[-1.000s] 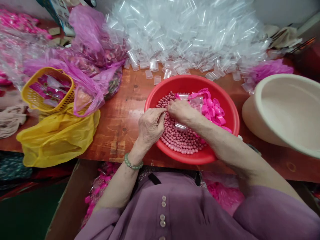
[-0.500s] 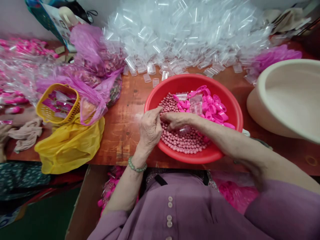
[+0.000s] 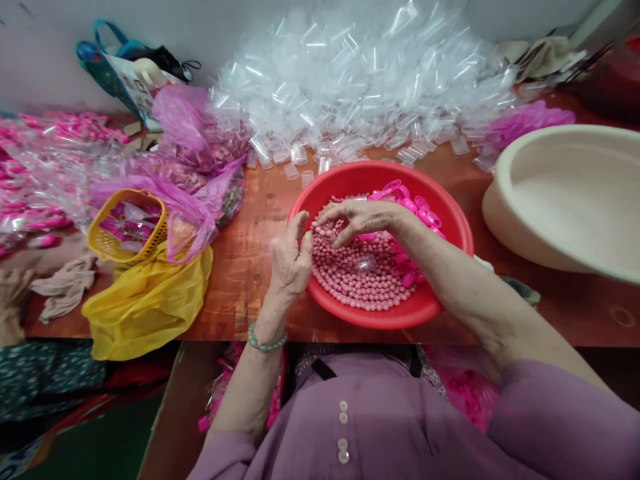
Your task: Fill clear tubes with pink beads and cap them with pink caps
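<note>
My left hand [image 3: 293,260], a green bead bracelet [image 3: 267,345] on its wrist, is at the left rim of a red basin [image 3: 370,319]. Its thumb and forefinger are a little apart, with nothing visible between them. Over the basin reaches my right hand [image 3: 357,220], fingers curved and spread, thumb away from the forefinger. Its fingertips are close above pink bead strings [image 3: 355,283], which lie coiled in the basin; whether they touch is unclear. A small clear plastic piece [image 3: 366,264] rests on the beads. Bright pink plastic parts [image 3: 425,213] lie at the basin's right, partly behind my right forearm.
Behind the basin rises a heap of clear plastic pieces [image 3: 360,80]. A cream basin [image 3: 555,247] stands to the right. On the left are a yellow basket [image 3: 103,248], a yellow bag [image 3: 150,307], purple bags [image 3: 185,113] and another person's hand [image 3: 13,300].
My hands have drawn slightly apart; they were nearly meeting over the beads. My left hand has shifted left and its pinch has loosened; my right hand has lifted and spread its fingers.
</note>
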`<state>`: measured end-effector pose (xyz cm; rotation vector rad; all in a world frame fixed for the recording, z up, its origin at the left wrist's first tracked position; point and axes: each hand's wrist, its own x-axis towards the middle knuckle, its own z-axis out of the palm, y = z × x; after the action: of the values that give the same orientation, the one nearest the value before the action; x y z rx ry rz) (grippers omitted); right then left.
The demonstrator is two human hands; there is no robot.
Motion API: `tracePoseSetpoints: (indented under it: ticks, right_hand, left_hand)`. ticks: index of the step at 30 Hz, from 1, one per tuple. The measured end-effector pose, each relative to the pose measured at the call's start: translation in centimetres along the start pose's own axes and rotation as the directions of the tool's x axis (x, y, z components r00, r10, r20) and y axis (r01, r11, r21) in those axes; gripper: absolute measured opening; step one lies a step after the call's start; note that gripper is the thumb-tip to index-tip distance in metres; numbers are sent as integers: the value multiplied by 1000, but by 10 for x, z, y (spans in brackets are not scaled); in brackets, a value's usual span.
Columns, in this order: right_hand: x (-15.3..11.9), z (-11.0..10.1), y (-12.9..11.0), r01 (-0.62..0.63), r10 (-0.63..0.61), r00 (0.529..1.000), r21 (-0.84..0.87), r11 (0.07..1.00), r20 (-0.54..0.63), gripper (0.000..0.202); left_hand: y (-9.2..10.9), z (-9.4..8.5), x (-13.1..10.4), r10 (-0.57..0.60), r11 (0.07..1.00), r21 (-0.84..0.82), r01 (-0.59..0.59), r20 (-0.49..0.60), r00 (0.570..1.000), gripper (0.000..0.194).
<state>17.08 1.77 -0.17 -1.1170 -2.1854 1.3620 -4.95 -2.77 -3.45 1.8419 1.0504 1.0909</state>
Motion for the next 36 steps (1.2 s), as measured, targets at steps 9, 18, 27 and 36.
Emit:
tracePoseSetpoints:
  ticks: [9,18,27,36]
  right_hand:
    - [-6,-6,-3,22,-41,998,333,943,49,48]
    - [-12,-11,-11,-101,85,994,332,938,62,30]
    - [-17,-10,-21,23,3,996,287,958,-90,43]
    - [-14,-4,-26,9,-7,1000,253,967,-10,37]
  left_hand:
    - [13,11,20,-164,835,-460,302,315,935,74]
    - [22,14,26,-272,779,-468,417,346,898,47]
    - [23,25,26,-312,723,-531,442,320,895,58]
    - [27,21,28,-261,741,-502,446,396,880,56]
